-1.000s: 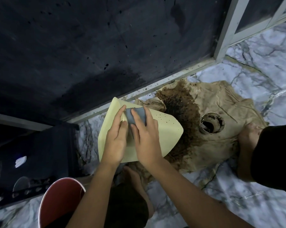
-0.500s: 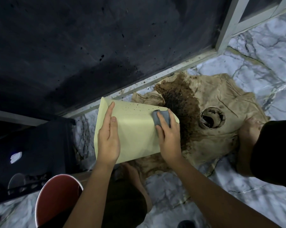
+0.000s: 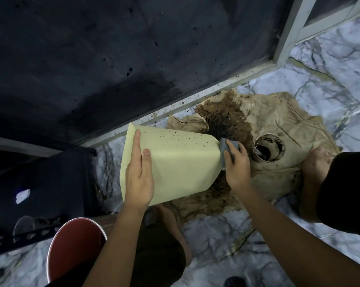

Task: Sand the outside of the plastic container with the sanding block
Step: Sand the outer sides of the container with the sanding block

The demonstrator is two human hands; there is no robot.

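So there are three containers: the pale yellow plastic container [image 3: 181, 162] lying on its side mid-frame with dark specks on its outside and its inside hidden, a small white cup [image 3: 269, 149] right of it on the stained cloth [image 3: 278, 125] with dark gunk in it, and a red bucket [image 3: 71, 245] cut off at the bottom left. Left hand [image 3: 139, 179] lies flat with straight fingers on the container's wide end. Right hand [image 3: 236, 164] pinches the one grey sanding block [image 3: 225, 151] at the narrow end, and both feet are partly hidden.

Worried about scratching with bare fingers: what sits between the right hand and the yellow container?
The head view shows the grey sanding block between the right hand and the container.
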